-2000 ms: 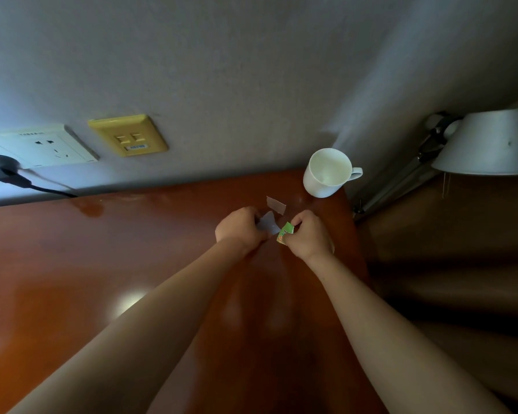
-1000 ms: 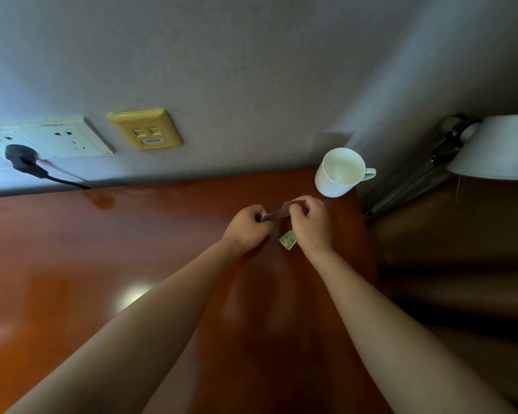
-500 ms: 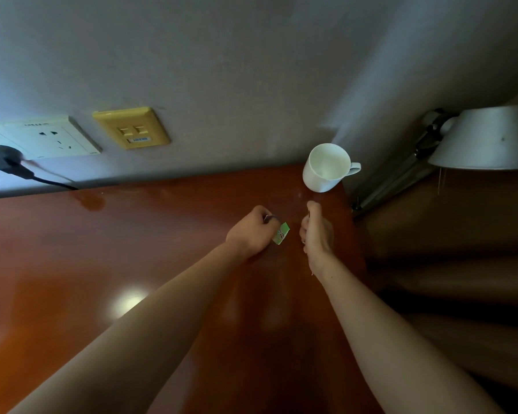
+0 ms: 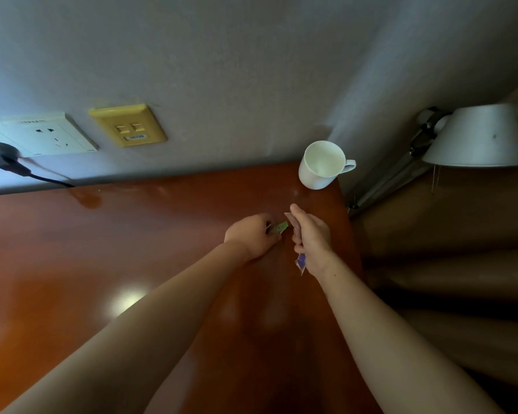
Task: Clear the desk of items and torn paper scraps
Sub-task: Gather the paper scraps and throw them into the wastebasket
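Just one green scrap (image 4: pixel 280 228), one purple scrap (image 4: pixel 301 260), one mug (image 4: pixel 320 167).

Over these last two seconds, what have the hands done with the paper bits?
The scrap that lay loose before the mug is off the desk; the right hand now holds paper scraps. The green scrap has passed to the left hand, and the hands have parted. Mug, sockets and lamp stayed put.

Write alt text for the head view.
Two hands over a brown desk each hold torn paper: the left hand pinches a green scrap, the right hand grips a purple scrap. A white mug sits at the desk's far right corner.
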`<state>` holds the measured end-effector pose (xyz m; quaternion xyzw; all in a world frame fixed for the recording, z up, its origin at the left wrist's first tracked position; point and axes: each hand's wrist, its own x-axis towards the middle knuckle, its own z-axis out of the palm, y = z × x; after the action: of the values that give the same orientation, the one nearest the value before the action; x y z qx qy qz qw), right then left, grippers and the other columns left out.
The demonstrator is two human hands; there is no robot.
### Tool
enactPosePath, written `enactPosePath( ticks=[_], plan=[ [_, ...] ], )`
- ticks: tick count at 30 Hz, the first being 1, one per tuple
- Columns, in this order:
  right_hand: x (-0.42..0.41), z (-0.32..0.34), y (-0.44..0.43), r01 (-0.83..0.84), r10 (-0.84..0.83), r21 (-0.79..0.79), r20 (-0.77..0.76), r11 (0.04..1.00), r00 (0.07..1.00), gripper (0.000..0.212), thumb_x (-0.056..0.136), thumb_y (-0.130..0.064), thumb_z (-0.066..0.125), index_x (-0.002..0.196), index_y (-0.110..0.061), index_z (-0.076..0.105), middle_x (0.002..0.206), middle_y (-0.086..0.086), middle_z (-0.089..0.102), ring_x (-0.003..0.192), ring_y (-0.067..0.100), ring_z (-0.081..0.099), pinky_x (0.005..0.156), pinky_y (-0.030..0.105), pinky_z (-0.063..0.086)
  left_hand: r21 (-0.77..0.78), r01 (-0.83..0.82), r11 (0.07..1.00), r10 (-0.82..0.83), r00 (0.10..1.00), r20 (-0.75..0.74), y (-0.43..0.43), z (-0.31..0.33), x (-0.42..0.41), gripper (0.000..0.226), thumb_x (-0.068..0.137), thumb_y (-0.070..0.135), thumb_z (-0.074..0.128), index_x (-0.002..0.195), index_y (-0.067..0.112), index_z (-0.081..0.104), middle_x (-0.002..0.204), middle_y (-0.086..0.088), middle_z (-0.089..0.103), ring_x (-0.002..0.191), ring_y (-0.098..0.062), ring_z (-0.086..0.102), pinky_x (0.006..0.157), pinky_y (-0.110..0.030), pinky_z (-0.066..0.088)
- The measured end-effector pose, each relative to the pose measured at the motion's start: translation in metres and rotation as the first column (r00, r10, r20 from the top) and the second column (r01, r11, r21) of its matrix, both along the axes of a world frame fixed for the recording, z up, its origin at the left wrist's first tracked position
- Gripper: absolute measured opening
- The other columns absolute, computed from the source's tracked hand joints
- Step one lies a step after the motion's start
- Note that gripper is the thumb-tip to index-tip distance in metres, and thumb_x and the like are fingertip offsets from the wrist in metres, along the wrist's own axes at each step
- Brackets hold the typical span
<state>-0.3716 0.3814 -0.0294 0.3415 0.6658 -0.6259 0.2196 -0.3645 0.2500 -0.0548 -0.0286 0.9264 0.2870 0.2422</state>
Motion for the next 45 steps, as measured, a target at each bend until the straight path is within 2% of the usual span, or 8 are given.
enactPosePath(
  ticks=[2,6,11,16,20,24,33,45],
  plan=[
    [0.007,0.005,-0.003,0.011,-0.011,-0.002,0.026,1.0,1.0,0.024,0.087,-0.04,0.068,0.09,-0.017,0.066,0.08,-0.001,0.064,0.065,0.01,0.052,0.047,0.02,0.034,0.228,-0.198,0.953,0.179,0.979,0.099,-0.004,0.003,0.011,0.009,0.089,0.027,0.06,0.09,0.02,0.055,0.081,0.002,0.058,0.072,-0.016,0.056,0.061,-0.027,0.042],
    [0.028,0.021,-0.012,0.017,-0.014,-0.067,0.042,0.998,0.999,0.019,0.088,-0.035,0.067,0.089,-0.016,0.062,0.078,0.002,0.06,0.065,0.013,0.052,0.047,0.022,0.031,0.543,-0.592,0.595,0.444,0.806,0.393,-0.011,0.026,0.039,0.026,0.098,0.028,0.05,0.074,0.021,0.041,0.059,0.005,0.039,0.039,-0.005,0.033,0.038,-0.017,0.025],
    [0.063,0.047,-0.028,-0.002,0.008,-0.15,0.041,0.989,0.999,0.015,0.088,-0.027,0.067,0.088,-0.014,0.06,0.072,0.003,0.059,0.053,0.011,0.048,0.04,0.021,0.024,0.662,-0.659,0.357,0.469,0.739,0.483,-0.021,0.057,0.081,0.026,0.087,0.005,0.04,0.07,0.021,0.032,0.062,0.002,0.03,0.046,-0.009,0.022,0.043,-0.019,0.014],
    [0.099,0.067,-0.047,-0.099,0.105,-0.206,0.021,0.974,0.994,0.017,0.091,-0.029,0.064,0.097,-0.013,0.061,0.079,0.006,0.058,0.057,0.012,0.048,0.04,0.02,0.026,0.73,-0.669,0.136,0.551,0.664,0.506,-0.034,0.081,0.132,0.025,0.084,0.0,0.037,0.069,0.019,0.032,0.062,0.0,0.032,0.043,-0.009,0.021,0.04,-0.018,0.015],
    [0.128,0.078,-0.074,-0.174,0.18,-0.253,0.001,0.952,0.984,0.014,0.091,-0.028,0.064,0.09,-0.014,0.061,0.076,0.006,0.056,0.054,0.013,0.046,0.036,0.019,0.026,0.754,-0.656,-0.029,0.612,0.585,0.532,-0.05,0.094,0.175,0.017,0.084,0.001,0.036,0.084,0.013,0.048,0.063,-0.001,0.033,0.043,-0.009,0.023,0.04,-0.017,0.017],
    [0.157,0.086,-0.105,-0.281,0.281,-0.231,-0.035,0.932,0.959,0.014,0.091,-0.028,0.063,0.091,-0.014,0.062,0.077,0.006,0.056,0.057,0.013,0.048,0.037,0.02,0.028,0.764,-0.638,-0.095,0.66,0.534,0.529,-0.074,0.098,0.216,0.034,0.084,0.001,0.034,0.107,0.008,0.057,0.063,-0.002,0.035,0.045,-0.01,0.025,0.042,-0.018,0.019],
    [0.223,0.101,-0.209,-0.445,0.431,-0.215,-0.108,0.87,0.896,0.014,0.092,-0.02,0.062,0.081,-0.012,0.06,0.067,0.005,0.05,0.05,0.014,0.039,0.038,0.02,0.022,0.763,-0.577,-0.291,0.73,0.382,0.567,-0.162,0.111,0.295,0.023,0.084,0.002,0.027,0.085,0.011,0.047,0.057,-0.001,0.034,0.039,-0.008,0.018,0.04,-0.016,0.014],
    [0.344,0.099,-0.414,-0.542,0.531,-0.305,-0.128,0.783,0.838,0.011,0.093,-0.019,0.06,0.089,-0.009,0.061,0.062,0.005,0.051,0.038,0.012,0.039,0.035,0.018,0.021,0.721,-0.64,-0.265,0.784,0.292,0.547,-0.363,0.108,0.418,0.021,0.081,0.001,0.028,0.086,0.011,0.046,0.055,0.001,0.035,0.038,-0.008,0.019,0.038,-0.014,0.014]
  ],
)
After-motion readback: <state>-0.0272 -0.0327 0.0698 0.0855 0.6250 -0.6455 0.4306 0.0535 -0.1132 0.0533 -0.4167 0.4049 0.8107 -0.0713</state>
